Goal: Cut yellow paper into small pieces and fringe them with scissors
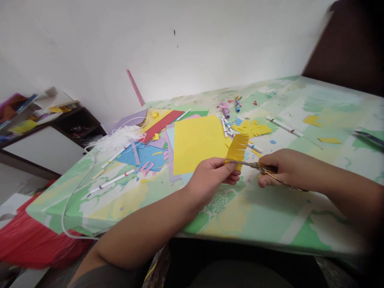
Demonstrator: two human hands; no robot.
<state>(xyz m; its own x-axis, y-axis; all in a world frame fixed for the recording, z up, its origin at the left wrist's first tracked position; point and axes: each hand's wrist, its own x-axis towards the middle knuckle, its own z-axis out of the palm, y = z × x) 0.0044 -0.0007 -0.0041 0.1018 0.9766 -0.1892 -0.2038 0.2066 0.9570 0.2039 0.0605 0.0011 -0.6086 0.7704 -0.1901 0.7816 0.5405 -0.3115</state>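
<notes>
My left hand (211, 176) pinches a narrow yellow paper strip (237, 146) whose right edge is cut into a fringe. In my right hand (279, 168) is a pair of scissors (256, 164) with gold-coloured handles. Their blades lie across the lower part of the strip, right by my left fingertips. Behind my left hand lies a large yellow sheet (196, 144) on top of other coloured sheets. Beyond the strip, more fringed yellow paper (253, 128) rests among several white markers (225, 127).
A tangle of white string (121, 138), a red paper strip (163, 126) and blue paper (141, 156) with scraps are at the left. Small rolled-paper pieces (224, 110) stand at the back. A dark blade-like tool (370, 138) lies at the right. The patterned tablecloth (144, 204) reaches the near edge.
</notes>
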